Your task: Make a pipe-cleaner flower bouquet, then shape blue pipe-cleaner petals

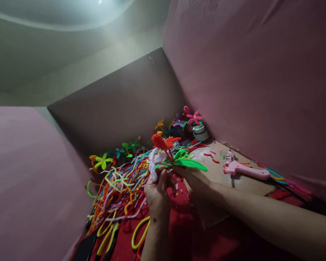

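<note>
My left hand is closed, with thumb and fingers pinching the base of a bunch of pipe-cleaner flowers. My right hand comes in from the right, its fingers at the stems below the leaves; part of its grip is hidden. In the bunch are a red tulip-shaped flower, an orange-red flower, a pale lilac flower leaning left, and a long green leaf pointing right. A large heap of loose coloured pipe cleaners lies behind and left of my left hand.
A pink glue gun rests on a board at right, among short pipe-cleaner scraps. Yellow-handled pliers and a yellow scissor handle lie in front. Finished flowers and a small pale pot stand near the walls.
</note>
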`<state>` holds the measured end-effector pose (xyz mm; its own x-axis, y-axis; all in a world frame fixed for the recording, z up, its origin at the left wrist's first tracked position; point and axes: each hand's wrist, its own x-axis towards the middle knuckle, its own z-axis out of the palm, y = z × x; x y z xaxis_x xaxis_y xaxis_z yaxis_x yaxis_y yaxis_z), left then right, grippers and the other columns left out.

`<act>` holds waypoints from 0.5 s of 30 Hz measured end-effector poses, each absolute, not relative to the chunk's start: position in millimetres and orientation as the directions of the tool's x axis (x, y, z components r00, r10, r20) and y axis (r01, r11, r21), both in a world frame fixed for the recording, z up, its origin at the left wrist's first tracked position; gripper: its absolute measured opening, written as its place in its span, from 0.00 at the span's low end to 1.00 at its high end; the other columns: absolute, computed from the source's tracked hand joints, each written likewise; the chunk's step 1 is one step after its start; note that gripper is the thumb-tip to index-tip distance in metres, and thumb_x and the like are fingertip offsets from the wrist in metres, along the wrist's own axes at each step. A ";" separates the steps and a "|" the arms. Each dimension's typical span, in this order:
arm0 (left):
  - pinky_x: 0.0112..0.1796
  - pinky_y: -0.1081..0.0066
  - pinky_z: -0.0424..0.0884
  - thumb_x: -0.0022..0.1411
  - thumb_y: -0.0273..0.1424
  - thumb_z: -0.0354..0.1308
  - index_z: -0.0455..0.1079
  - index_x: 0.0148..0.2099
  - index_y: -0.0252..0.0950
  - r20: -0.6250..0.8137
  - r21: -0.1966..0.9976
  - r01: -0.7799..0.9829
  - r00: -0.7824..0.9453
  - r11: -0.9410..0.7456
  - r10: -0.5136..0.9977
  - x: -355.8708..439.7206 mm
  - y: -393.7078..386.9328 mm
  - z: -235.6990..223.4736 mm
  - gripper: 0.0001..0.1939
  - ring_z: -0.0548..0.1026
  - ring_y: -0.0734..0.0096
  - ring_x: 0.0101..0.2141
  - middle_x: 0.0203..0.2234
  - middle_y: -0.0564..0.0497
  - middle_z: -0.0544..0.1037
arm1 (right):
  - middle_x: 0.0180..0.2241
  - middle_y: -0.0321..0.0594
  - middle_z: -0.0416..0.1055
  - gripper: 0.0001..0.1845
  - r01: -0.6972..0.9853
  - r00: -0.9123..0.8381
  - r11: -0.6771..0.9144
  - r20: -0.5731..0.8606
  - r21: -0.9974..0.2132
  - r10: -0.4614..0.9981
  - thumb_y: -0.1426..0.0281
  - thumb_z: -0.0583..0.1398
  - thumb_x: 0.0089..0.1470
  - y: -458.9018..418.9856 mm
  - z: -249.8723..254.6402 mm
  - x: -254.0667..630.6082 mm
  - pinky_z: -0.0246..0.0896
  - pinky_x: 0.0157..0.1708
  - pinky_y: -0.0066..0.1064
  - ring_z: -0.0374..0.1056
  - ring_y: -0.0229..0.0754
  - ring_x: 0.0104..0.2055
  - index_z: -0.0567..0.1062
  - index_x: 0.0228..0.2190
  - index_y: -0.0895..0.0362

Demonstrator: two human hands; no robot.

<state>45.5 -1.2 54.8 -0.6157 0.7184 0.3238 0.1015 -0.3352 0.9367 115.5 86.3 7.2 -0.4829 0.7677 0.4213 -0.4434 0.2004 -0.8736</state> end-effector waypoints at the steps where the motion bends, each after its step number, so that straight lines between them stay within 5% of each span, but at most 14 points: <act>1: 0.15 0.79 0.59 0.49 0.36 0.61 0.67 0.33 0.33 0.313 0.944 0.121 -0.624 -0.307 0.716 41.5 -7.2 55.0 0.13 0.64 0.81 0.14 0.18 0.56 0.71 | 0.22 0.35 0.65 0.12 -0.447 -0.493 0.162 0.393 -0.880 0.776 0.62 0.56 0.49 85.2 10.9 117.4 0.54 0.29 0.29 0.58 0.37 0.27 0.71 0.22 0.57; 6: 0.21 0.79 0.62 0.49 0.35 0.61 0.70 0.36 0.35 0.444 0.895 0.362 -0.775 -0.260 0.450 7.7 -29.7 73.5 0.12 0.66 0.80 0.19 0.21 0.56 0.71 | 0.15 0.30 0.56 0.19 -0.540 -0.546 0.044 0.390 -0.840 0.741 0.60 0.57 0.50 81.0 24.4 120.7 0.45 0.23 0.26 0.50 0.31 0.20 0.64 0.15 0.59; 8: 0.21 0.80 0.60 0.47 0.35 0.62 0.72 0.34 0.33 0.486 0.874 0.433 -0.750 -0.222 0.449 -5.7 -29.6 86.2 0.12 0.63 0.81 0.18 0.17 0.57 0.68 | 0.14 0.31 0.56 0.21 -0.568 -0.597 -0.006 0.408 -0.823 0.691 0.58 0.56 0.51 81.0 25.3 120.5 0.44 0.21 0.26 0.49 0.30 0.18 0.63 0.16 0.59; 15: 0.22 0.78 0.59 0.40 0.33 0.66 0.76 0.35 0.30 0.325 0.936 0.290 -0.483 -0.201 0.813 -4.0 -2.6 111.5 0.17 0.63 0.80 0.20 0.21 0.52 0.73 | 0.12 0.32 0.57 0.23 -0.557 -0.795 -0.316 0.385 -0.768 0.468 0.53 0.61 0.42 82.5 20.8 124.1 0.41 0.16 0.25 0.50 0.29 0.14 0.64 0.16 0.60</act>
<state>-4.0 -2.6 111.5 -0.4832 0.8130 0.3248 0.2905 -0.2011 0.9355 124.1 82.5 20.8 -0.7953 0.4685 0.3847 -0.5574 -0.3158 -0.7678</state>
